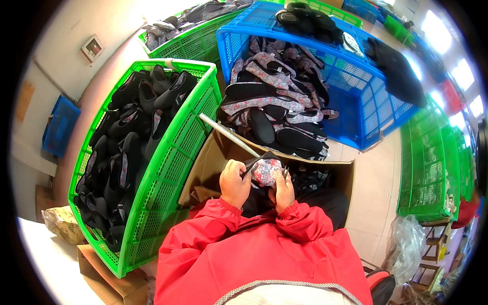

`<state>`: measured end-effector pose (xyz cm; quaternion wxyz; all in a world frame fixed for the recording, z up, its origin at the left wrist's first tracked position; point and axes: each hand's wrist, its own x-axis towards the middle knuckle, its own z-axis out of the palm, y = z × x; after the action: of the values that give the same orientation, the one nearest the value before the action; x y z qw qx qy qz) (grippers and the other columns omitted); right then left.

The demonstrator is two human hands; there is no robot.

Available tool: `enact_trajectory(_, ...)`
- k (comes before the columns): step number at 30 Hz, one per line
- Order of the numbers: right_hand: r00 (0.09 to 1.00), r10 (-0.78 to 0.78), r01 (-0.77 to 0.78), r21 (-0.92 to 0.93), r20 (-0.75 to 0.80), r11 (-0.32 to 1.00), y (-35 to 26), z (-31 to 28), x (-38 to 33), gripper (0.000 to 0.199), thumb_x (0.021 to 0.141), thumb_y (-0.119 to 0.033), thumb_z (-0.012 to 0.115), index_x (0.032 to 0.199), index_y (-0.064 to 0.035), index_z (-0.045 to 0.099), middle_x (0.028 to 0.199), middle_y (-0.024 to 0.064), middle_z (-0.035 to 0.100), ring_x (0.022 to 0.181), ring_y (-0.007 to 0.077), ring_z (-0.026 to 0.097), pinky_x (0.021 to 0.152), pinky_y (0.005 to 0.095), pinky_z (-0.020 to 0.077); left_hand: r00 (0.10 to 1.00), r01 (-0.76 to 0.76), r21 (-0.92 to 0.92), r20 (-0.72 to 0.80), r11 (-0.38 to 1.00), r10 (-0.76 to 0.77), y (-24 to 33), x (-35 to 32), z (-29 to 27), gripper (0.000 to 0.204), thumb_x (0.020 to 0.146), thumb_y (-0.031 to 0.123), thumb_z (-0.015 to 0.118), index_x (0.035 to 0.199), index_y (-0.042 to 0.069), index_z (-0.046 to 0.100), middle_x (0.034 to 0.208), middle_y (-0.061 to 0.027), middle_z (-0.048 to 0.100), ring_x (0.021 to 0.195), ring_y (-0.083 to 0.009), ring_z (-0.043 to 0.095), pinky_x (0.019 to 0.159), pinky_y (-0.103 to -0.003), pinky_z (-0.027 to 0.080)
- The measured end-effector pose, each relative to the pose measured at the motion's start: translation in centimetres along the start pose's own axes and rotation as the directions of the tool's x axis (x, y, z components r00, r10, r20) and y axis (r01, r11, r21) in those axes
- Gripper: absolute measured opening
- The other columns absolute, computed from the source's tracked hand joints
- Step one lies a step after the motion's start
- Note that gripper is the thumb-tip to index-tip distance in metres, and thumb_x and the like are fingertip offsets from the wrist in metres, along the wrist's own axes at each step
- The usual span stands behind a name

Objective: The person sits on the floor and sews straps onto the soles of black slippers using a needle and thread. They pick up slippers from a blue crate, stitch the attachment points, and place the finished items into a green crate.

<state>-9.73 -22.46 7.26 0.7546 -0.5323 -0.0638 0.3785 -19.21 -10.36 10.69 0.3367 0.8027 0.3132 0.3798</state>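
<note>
Both hands are closed on a cloth shoe (pixel 265 172) with a floral pink, red and grey face and black edging. My left hand (pixel 235 184) pinches its dark edge on the left. My right hand (pixel 282 190) grips the opposite side, and a thin dark tip shows by its fingers, too small to name. The shoe is held over an open cardboard box (pixel 345 175) in front of my lap. Dark pieces lie in the box, partly hidden by my hands. A pale rod (pixel 229 134) leans across the box's left edge.
Left stands a green basket (pixel 170 168) full of black shoes (pixel 122 127). Ahead, a tipped blue crate (pixel 351 76) spills floral and black shoes (pixel 274 96). Black shoes (pixel 310 23) lie on its upper side. Green crates (pixel 427 162) and a clear plastic bag (pixel 406 244) stand right.
</note>
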Motion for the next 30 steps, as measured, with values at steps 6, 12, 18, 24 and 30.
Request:
enact_trajectory(6, 0.989, 0.002, -0.008, 0.039, 0.151, 0.999, -1.6, 0.8, 0.0, 0.030, 0.095, -0.028, 0.062, 0.116, -0.0077, 0.052, 0.089, 0.0046, 0.064, 0.061, 0.0115, 0.060, 0.038, 0.0205, 0.0336, 0.983, -0.179, 0.153, -0.020, 0.972, 0.184, 0.2, 1.1, 0.0, 0.025, 0.060, -0.006, 0.065, 0.075, 0.005, 0.049, 0.074, -0.0123, 0.049, 0.068, -0.0356, 0.053, 0.060, -0.044, 0.043)
enact_trajectory(12, 0.973, 0.037, -0.060, 0.092, 0.230, 0.994, -0.8, 0.3, 0.5, 0.029, 0.089, -0.017, 0.071, 0.109, -0.0036, 0.055, 0.089, 0.0066, 0.065, 0.062, 0.0120, 0.059, 0.048, 0.0220, 0.0447, 0.944, -0.302, 0.273, -0.047, 0.914, 0.326, -0.4, 2.0, 0.3, 0.022, 0.062, -0.007, 0.062, 0.076, 0.005, 0.050, 0.074, -0.0115, 0.050, 0.072, -0.0345, 0.053, 0.064, -0.043, 0.043)
enact_trajectory(18, 0.975, 0.132, -0.121, -0.069, 0.179, 0.990, -2.2, 1.1, -0.2, 0.029, 0.087, -0.018, 0.074, 0.103, -0.0033, 0.056, 0.075, 0.0041, 0.063, 0.049, 0.0090, 0.051, 0.044, 0.0215, 0.0403, 0.914, -0.392, 0.225, -0.016, 0.892, 0.406, -0.3, 3.0, 0.0, 0.021, 0.065, -0.010, 0.058, 0.080, 0.004, 0.055, 0.083, -0.0108, 0.062, 0.081, -0.0326, 0.059, 0.073, -0.040, 0.048)
enact_trajectory(24, 0.969, 0.098, -0.092, -0.038, 0.227, 0.995, -1.4, 1.0, 0.2, 0.028, 0.087, -0.017, 0.073, 0.106, -0.0032, 0.057, 0.075, 0.0038, 0.063, 0.049, 0.0084, 0.050, 0.045, 0.0214, 0.0406, 0.903, -0.426, 0.000, 0.062, 0.905, 0.425, 0.9, 2.7, -0.7, 0.018, 0.065, -0.011, 0.054, 0.076, 0.003, 0.056, 0.080, -0.0109, 0.062, 0.080, -0.0314, 0.060, 0.072, -0.039, 0.049)
enact_trajectory(30, 0.967, 0.117, -0.111, -0.036, 0.224, 0.993, -0.9, 0.9, 0.4, 0.026, 0.087, -0.019, 0.073, 0.104, -0.0054, 0.058, 0.074, 0.0018, 0.063, 0.048, 0.0079, 0.050, 0.043, 0.0210, 0.0389, 0.906, -0.413, 0.029, 0.109, 0.910, 0.408, 1.6, 1.5, -1.6, 0.020, 0.067, -0.008, 0.057, 0.083, 0.003, 0.063, 0.088, -0.0120, 0.063, 0.085, -0.0324, 0.060, 0.078, -0.039, 0.049)
